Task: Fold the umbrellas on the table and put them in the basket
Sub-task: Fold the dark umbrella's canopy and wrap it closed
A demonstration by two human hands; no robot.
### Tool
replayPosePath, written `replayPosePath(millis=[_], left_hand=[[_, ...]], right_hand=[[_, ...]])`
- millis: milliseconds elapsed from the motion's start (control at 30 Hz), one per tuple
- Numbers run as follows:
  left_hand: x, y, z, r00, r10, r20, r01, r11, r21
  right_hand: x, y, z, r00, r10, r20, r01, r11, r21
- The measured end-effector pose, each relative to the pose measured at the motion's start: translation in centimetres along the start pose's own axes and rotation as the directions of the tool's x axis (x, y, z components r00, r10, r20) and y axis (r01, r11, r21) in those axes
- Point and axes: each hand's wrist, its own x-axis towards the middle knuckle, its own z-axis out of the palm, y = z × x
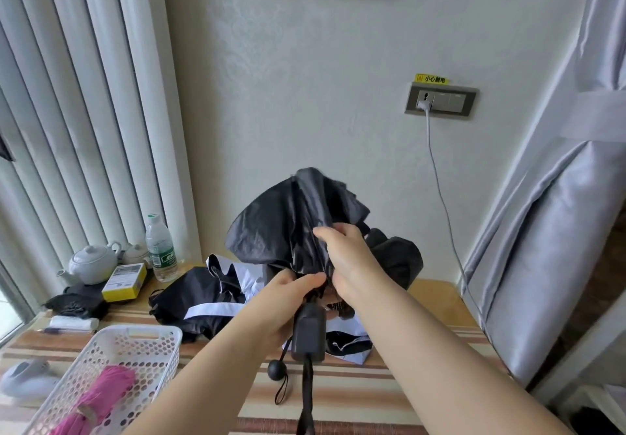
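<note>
One umbrella was already dealt with: the pink umbrella [98, 400] lay rolled up inside the white perforated basket [154, 336] at the near left corner of the striped table [355, 397]. I was in the middle of the second one, the black umbrella [291, 224], which I held up in the air over the middle of the table with its handle [309, 333] pointing back toward me and its wrist strap and toggle ball dangling below. My left hand [288, 302] was curled round the shaft just above the handle, gripping it together with the lower edge of the canopy. My right hand [345, 262] was higher, fingers closed on a bunch of the loose black fabric, gathering the panels in toward the shaft. The canopy was collapsed but still baggy and puffed out, not wrapped or strapped, so by my reckoning this one was only partway folded. Behind it on the table lay a black-and-white umbrella [206, 295], slack and spread in a heap, apparently untouched. Farther left sat a teapot [91, 263], a water bottle [161, 248] and a yellow box [123, 282], none of them part of the job. I judged about a third done: finish wrapping this one, drop it in the basket, then the last.
</note>
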Motion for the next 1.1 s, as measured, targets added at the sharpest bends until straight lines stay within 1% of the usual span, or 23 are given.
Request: replayPosePath(millis=[67, 100, 133, 167, 200, 233, 267, 300, 333, 367, 433, 467, 533, 600, 667, 767, 867, 933, 1000, 1100], left_hand=[[0.4, -0.4, -0.6, 1.000, -0.022, -0.004, 0.022, 0.995, -0.101], [0.7, -0.6, -1.0, 0.999, -0.031, -0.022, 0.028, 0.992, -0.123], [0.8, -0.8, -1.4, 0.999, -0.037, -0.038, 0.031, 0.990, -0.139], [0.9, -1.0, -1.7, 0.998, -0.039, -0.051, 0.030, 0.986, -0.161], [1.0, -1.1, -2.0, 0.997, -0.043, -0.058, 0.031, 0.981, -0.190], [1.2, -1.2, -2.3, 0.997, -0.046, -0.059, 0.032, 0.976, -0.218], [1.2, -1.2, -2.4, 0.997, -0.053, -0.051, 0.039, 0.968, -0.249], [1.3, -1.1, -2.5, 0.997, -0.063, -0.041, 0.049, 0.960, -0.277], [1.3, -1.0, -2.5, 0.997, -0.073, -0.027, 0.061, 0.951, -0.302], [1.4, -1.0, -2.5, 0.997, -0.081, -0.009, 0.074, 0.944, -0.320], [1.4, -1.0, -2.6, 0.994, -0.108, 0.026, 0.110, 0.935, -0.337], [1.3, -0.9, -2.6, 0.991, -0.126, 0.047, 0.135, 0.937, -0.322], [1.0, -1.0, -2.7, 0.984, -0.164, 0.064, 0.175, 0.958, -0.229], [0.8, -1.3, -2.7, 0.980, -0.185, 0.070, 0.194, 0.967, -0.167], [0.6, -1.5, -2.8, 0.980, -0.196, 0.044, 0.201, 0.969, -0.145], [0.3, -1.5, -2.9, 0.981, -0.195, 0.008, 0.196, 0.979, -0.064], [0.1, -1.1, -2.9, 0.986, -0.162, -0.024, 0.161, 0.986, -0.052], [0.0, -0.7, -2.7, 0.990, -0.130, -0.045, 0.128, 0.991, -0.041], [-0.2, -0.5, -2.4, 0.994, -0.086, -0.063, 0.086, 0.996, -0.016], [-0.4, -0.3, -2.2, 0.997, -0.046, -0.060, 0.048, 0.998, 0.031]], right_hand=[[0.0, 0.1, -0.3, 0.996, 0.018, 0.082, -0.017, 1.000, -0.014], [-0.1, 0.1, -0.7, 0.994, 0.006, 0.112, -0.003, 1.000, -0.029], [0.0, 0.3, -1.2, 0.992, -0.035, 0.120, 0.043, 0.997, -0.062], [0.3, 0.5, -1.9, 0.990, -0.105, 0.095, 0.119, 0.981, -0.151], [0.2, 0.5, -2.6, 0.981, -0.185, 0.054, 0.193, 0.936, -0.295], [0.1, 0.4, -3.2, 0.966, -0.257, 0.015, 0.236, 0.861, -0.451], [-0.1, 0.4, -3.5, 0.956, -0.293, -0.008, 0.237, 0.790, -0.565], [-0.2, 0.2, -3.7, 0.962, -0.271, -0.015, 0.202, 0.752, -0.627], [-0.3, 0.1, -3.8, 0.982, -0.191, -0.007, 0.141, 0.751, -0.645], [-0.4, 0.0, -3.6, 0.997, -0.082, 0.012, 0.070, 0.769, -0.636], [-0.5, -0.1, -3.0, 0.989, 0.140, 0.052, -0.083, 0.806, -0.586], [-0.4, -0.1, -2.7, 0.974, 0.213, 0.073, -0.136, 0.815, -0.564], [-0.3, -0.1, -2.0, 0.954, 0.279, 0.111, -0.179, 0.824, -0.537], [-0.2, 0.4, -1.6, 0.955, 0.274, 0.111, -0.183, 0.843, -0.505], [-0.2, 1.0, -1.4, 0.963, 0.249, 0.100, -0.180, 0.876, -0.447], [0.1, 1.8, -1.2, 0.982, 0.168, 0.084, -0.132, 0.934, -0.331], [0.2, 2.2, -1.0, 0.994, 0.084, 0.073, -0.061, 0.959, -0.276], [0.3, 2.3, -0.8, 0.999, 0.027, 0.038, -0.016, 0.960, -0.281], [0.7, 2.6, -0.7, 1.000, -0.002, -0.009, 0.000, 0.962, -0.272], [0.8, 2.5, -0.4, 0.999, -0.029, -0.042, 0.020, 0.979, -0.201]])
